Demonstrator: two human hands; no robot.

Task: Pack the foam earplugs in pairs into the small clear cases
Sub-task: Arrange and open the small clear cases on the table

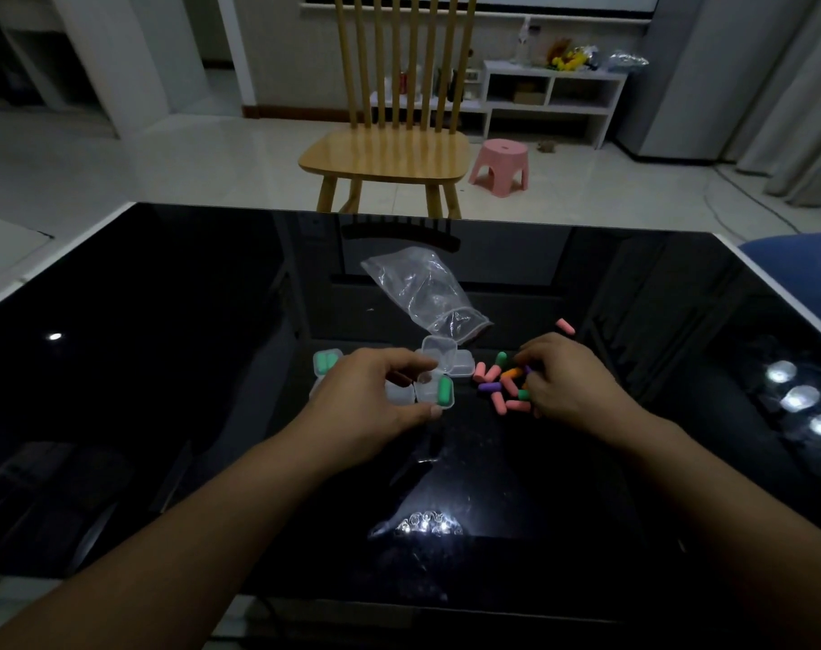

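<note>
On the black glossy table (164,368), my left hand (371,396) holds an open clear case (429,391) between thumb and fingers; one green earplug (444,390) lies inside it. More clear cases (451,361) sit just behind it. At the far left a shut case (326,361) holds green earplugs. My right hand (568,377) rests over a loose pile of pink, purple, orange and green earplugs (500,387), fingers curled into it; what they pinch is hidden. One pink earplug (565,326) lies apart, behind that hand.
A crumpled clear plastic bag (422,288) lies behind the cases. A wooden chair (390,152) and a pink stool (500,166) stand beyond the table's far edge. A blue seat (802,269) shows at the right. Bright light reflections dot the tabletop.
</note>
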